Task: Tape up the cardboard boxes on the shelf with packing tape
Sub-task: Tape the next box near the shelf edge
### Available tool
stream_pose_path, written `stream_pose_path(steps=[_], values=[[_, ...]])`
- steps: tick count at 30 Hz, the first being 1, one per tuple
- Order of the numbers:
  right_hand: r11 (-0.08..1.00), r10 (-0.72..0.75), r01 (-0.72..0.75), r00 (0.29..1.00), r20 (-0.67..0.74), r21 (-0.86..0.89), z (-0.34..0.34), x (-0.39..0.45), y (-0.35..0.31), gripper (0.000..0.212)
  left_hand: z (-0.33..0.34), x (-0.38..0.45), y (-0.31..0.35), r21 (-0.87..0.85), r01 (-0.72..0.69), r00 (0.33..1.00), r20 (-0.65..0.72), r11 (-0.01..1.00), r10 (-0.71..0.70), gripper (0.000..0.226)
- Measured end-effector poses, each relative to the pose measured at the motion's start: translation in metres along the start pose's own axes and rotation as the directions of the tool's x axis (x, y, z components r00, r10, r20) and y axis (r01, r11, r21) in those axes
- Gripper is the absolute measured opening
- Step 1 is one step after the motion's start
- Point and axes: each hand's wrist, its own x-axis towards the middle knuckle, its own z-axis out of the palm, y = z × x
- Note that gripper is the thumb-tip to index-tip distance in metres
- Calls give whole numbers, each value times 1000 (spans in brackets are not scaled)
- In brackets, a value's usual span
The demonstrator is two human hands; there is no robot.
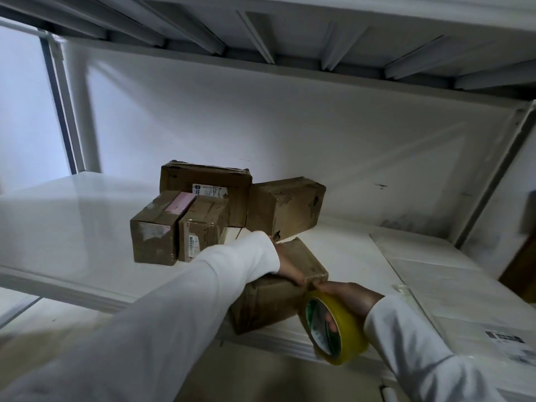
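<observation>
A cardboard box [269, 297] is lying at the front edge of the white shelf [72, 216]. The left hand [288, 268] is pressing down on the box's top, fingers curled over its near edge. The right hand [348, 297] is gripping a yellow tape roll [336, 329] just beside the box's near corner. Four other boxes [203, 210] are sitting behind the box, toward the shelf's back wall.
</observation>
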Motion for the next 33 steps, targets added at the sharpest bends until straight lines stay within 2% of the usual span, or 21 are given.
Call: stream_pose_path(steps=[2, 3, 8, 11, 14, 16, 18, 23, 27, 30, 33], values=[[1000, 11, -12, 1000, -7, -19, -2, 2, -4, 40, -14, -5, 1, -158, -4, 1000, -9, 987, 3, 98], [1000, 20, -20, 1000, -11, -19, -3, 2, -6, 39, -18, -6, 3, -179, -7, 999, -42, 984, 0, 86], [999, 26, -25, 1000, 18, -45, -8, 8, -10, 39, -1, 2, 22, 122, -21, 952, -301, 992, 57, 68], [998, 22, -21, 999, 23, -60, -12, 15, -10, 39, 5, 20, 30, 241, -137, 892, -392, 961, 226, 66], [997, 36, -33, 999, 34, -76, -16, 17, -11, 33, 4, 26, 43, 488, -305, 823, -297, 818, 484, 77], [996, 41, -36, 998, 53, -83, -17, 17, -13, 30, 2, 27, 52, 625, -321, 817, -198, 712, 541, 86], [996, 41, -36, 996, 73, -77, -16, 18, -14, 29, 2, 28, 59, 668, -318, 824, -156, 673, 545, 92], [997, 41, -35, 995, 92, -61, -19, 20, -12, 31, 2, 25, 61, 577, -371, 833, -138, 727, 536, 93], [998, 62, -60, 994, 88, -35, -20, 21, -10, 34, -1, 14, 56, 337, -450, 832, -179, 827, 526, 99], [999, 50, -51, 994, 101, 4, -20, 20, -9, 35, 2, 7, 54, 202, -394, 863, -254, 897, 436, 97], [1000, -1, 0, 997, 82, 2, -19, 18, -8, 33, 4, -8, 45, 130, -262, 919, -268, 956, 288, 79]])
